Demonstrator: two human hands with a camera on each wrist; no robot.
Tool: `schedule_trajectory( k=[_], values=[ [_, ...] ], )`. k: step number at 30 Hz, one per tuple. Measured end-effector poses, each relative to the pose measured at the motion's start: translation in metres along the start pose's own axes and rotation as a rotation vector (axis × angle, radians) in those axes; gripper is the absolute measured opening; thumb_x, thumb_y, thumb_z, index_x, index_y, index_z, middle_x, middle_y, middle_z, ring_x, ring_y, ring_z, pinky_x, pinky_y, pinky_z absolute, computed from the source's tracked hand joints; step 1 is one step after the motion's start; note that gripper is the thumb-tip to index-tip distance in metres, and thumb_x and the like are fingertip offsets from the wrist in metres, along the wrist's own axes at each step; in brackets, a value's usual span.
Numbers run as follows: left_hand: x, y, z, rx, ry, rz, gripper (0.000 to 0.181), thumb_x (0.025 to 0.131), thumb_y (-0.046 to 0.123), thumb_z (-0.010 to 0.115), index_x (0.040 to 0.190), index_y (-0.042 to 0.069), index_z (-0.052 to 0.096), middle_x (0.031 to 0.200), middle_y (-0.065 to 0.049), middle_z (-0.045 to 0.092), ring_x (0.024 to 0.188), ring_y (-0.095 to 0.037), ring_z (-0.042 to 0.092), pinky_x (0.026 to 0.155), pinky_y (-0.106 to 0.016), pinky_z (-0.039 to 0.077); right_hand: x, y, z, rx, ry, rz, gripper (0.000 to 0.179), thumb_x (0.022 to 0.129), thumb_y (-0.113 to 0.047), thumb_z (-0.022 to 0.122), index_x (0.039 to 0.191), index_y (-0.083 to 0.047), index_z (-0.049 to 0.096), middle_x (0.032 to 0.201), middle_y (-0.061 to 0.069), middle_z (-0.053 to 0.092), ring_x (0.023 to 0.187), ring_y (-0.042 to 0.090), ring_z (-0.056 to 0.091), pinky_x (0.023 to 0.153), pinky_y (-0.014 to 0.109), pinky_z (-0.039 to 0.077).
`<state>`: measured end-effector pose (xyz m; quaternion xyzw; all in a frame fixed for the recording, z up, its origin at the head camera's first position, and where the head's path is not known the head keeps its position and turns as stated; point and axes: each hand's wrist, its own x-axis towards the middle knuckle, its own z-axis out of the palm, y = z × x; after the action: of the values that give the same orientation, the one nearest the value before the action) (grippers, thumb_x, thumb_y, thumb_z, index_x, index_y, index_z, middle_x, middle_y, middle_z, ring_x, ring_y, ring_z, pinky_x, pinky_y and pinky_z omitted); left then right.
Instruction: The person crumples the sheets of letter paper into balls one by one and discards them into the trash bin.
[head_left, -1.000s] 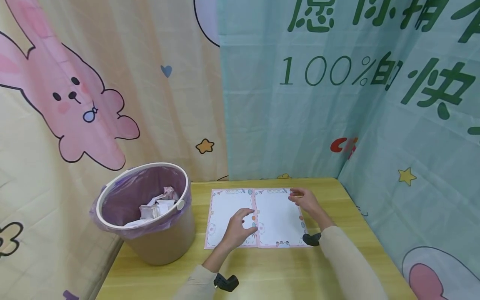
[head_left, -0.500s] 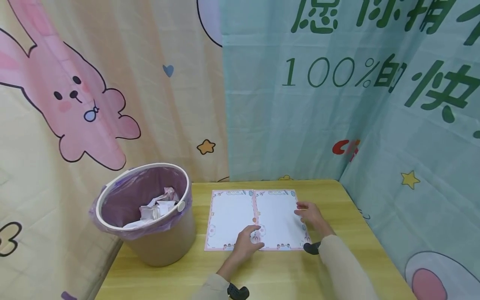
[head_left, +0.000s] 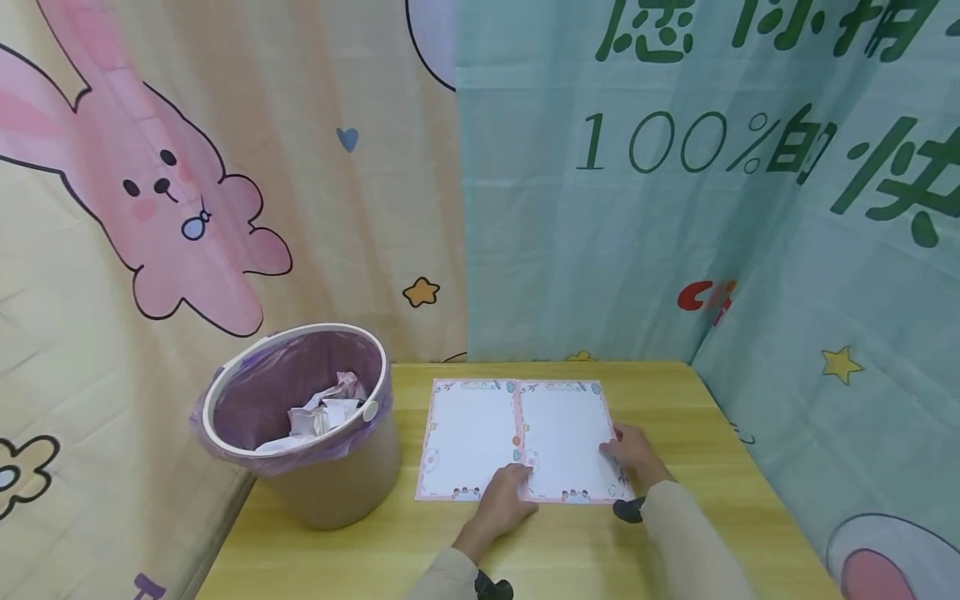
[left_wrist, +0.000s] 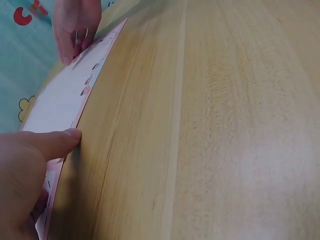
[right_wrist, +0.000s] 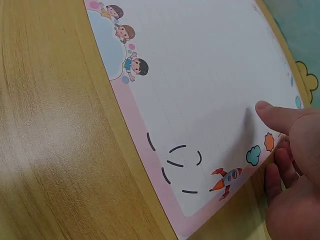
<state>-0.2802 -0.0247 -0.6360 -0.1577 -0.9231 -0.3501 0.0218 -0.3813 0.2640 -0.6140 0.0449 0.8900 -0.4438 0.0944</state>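
Two white sheets with pink cartoon borders lie side by side on the table: the left sheet (head_left: 468,433) and the right sheet (head_left: 562,425). My left hand (head_left: 504,502) is at their near edge, by the seam. In the left wrist view its thumb (left_wrist: 67,139) rests at the right sheet's near border, its other fingers mostly hidden behind the hand. My right hand (head_left: 636,454) is at the right sheet's outer edge. In the right wrist view its thumb (right_wrist: 275,114) hovers over the paper, casting a shadow, with the bent fingers (right_wrist: 285,165) beside the edge.
A tan bin (head_left: 348,492) with a purple liner stands left of the sheets, crumpled paper (head_left: 330,408) inside. The wooden table (head_left: 570,558) meets printed curtains (head_left: 570,275) behind and at the right. A black wrist device (head_left: 628,509) sits on my right wrist.
Both hands have come nearer along the sheets: the left from over the left sheet down to the seam's near end, the right down the outer edge. The head view has shifted slightly.
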Motion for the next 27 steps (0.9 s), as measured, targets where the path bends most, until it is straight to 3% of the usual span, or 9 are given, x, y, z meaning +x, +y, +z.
schedule_trajectory(
  k=[2, 6, 10, 13, 16, 19, 21, 27],
  values=[
    [-0.001, -0.001, -0.001, 0.045, -0.001, 0.03, 0.051, 0.086, 0.017, 0.087, 0.13, -0.001, 0.068, 0.133, -0.013, 0.062, 0.124, -0.034, 0.057, 0.106, -0.043, 0.047, -0.003, -0.001, 0.005, -0.004, -0.007, 0.019, 0.059, 0.097, -0.007, 0.07, 0.147, 0.011, 0.045, 0.125, 0.03, 0.058, 0.103, 0.038, 0.064, 0.081, 0.043, 0.06],
    [0.0, -0.004, -0.004, 0.103, -0.006, 0.089, 0.044, 0.088, 0.019, 0.085, 0.125, -0.001, 0.071, 0.129, -0.01, 0.062, 0.12, -0.031, 0.058, 0.103, -0.038, 0.049, -0.007, -0.005, 0.01, -0.019, 0.03, 0.015, 0.067, 0.093, -0.001, 0.073, 0.149, 0.014, 0.038, 0.133, 0.037, 0.05, 0.109, 0.043, 0.062, 0.078, 0.039, 0.061],
    [0.003, -0.007, -0.004, 0.142, -0.018, 0.12, 0.041, 0.091, 0.022, 0.082, 0.124, 0.0, 0.073, 0.128, -0.009, 0.062, 0.117, -0.028, 0.058, 0.101, -0.036, 0.05, -0.008, -0.005, 0.013, -0.051, 0.078, -0.013, 0.058, 0.092, 0.002, 0.074, 0.142, 0.015, 0.049, 0.128, 0.038, 0.051, 0.106, 0.042, 0.06, 0.074, 0.036, 0.059],
    [0.004, -0.008, -0.006, 0.16, -0.012, 0.151, 0.031, 0.095, 0.023, 0.078, 0.118, 0.003, 0.076, 0.125, -0.008, 0.064, 0.114, -0.027, 0.06, 0.098, -0.035, 0.052, -0.009, -0.005, 0.016, -0.1, 0.111, -0.042, 0.049, 0.092, 0.001, 0.074, 0.135, 0.016, 0.056, 0.126, 0.037, 0.049, 0.102, 0.04, 0.057, 0.076, 0.039, 0.055],
    [0.004, -0.008, -0.007, 0.153, 0.014, 0.187, 0.017, 0.097, 0.02, 0.076, 0.107, 0.007, 0.08, 0.121, -0.008, 0.066, 0.111, -0.027, 0.062, 0.096, -0.037, 0.053, -0.008, -0.005, 0.02, -0.136, 0.134, -0.051, 0.045, 0.093, -0.001, 0.072, 0.132, 0.015, 0.059, 0.128, 0.038, 0.046, 0.107, 0.042, 0.052, 0.088, 0.049, 0.051],
    [0.004, -0.007, -0.007, 0.146, 0.033, 0.203, 0.012, 0.097, 0.018, 0.075, 0.099, 0.009, 0.082, 0.119, -0.008, 0.068, 0.109, -0.027, 0.063, 0.095, -0.037, 0.054, -0.009, -0.006, 0.022, -0.104, 0.147, -0.012, 0.044, 0.095, -0.002, 0.069, 0.134, 0.014, 0.058, 0.133, 0.036, 0.046, 0.119, 0.046, 0.049, 0.102, 0.057, 0.044],
    [0.004, -0.007, -0.006, 0.147, 0.041, 0.209, 0.011, 0.097, 0.018, 0.075, 0.096, 0.01, 0.083, 0.117, -0.008, 0.069, 0.108, -0.026, 0.064, 0.094, -0.037, 0.054, -0.011, -0.008, 0.022, -0.059, 0.155, 0.011, 0.043, 0.095, -0.002, 0.069, 0.135, 0.012, 0.059, 0.135, 0.035, 0.048, 0.123, 0.047, 0.049, 0.104, 0.058, 0.043],
    [0.006, -0.007, -0.004, 0.155, 0.063, 0.178, 0.012, 0.098, 0.018, 0.073, 0.093, 0.012, 0.083, 0.112, -0.002, 0.07, 0.106, -0.023, 0.064, 0.092, -0.035, 0.054, -0.012, -0.004, 0.015, 0.02, 0.198, -0.009, 0.045, 0.092, 0.002, 0.069, 0.136, 0.007, 0.061, 0.118, 0.027, 0.064, 0.108, 0.04, 0.06, 0.092, 0.049, 0.054]
  ],
)
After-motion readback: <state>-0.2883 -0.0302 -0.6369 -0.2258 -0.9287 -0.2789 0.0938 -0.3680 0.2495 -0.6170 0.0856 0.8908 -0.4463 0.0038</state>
